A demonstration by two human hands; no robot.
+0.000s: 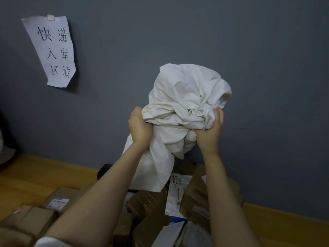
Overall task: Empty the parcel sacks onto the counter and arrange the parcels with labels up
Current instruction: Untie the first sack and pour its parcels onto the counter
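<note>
Squeezing one scrunched white sack [187, 90], contents hidden, the left hand [140, 127] and right hand [211, 132] hold it up, and under them brown boxes [146, 205] and one white mail bag [175, 195] lie heaped on the counter [32, 175].

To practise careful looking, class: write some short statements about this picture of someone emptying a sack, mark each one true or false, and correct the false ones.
1. The left hand and the right hand both grip the white sack. True.
2. The sack lies flat on the counter. False: it is held up in the air above the parcels.
3. A paper sign hangs on the grey wall. True.
4. Only one parcel is on the counter. False: several boxes and a white mail bag are piled there.
</note>
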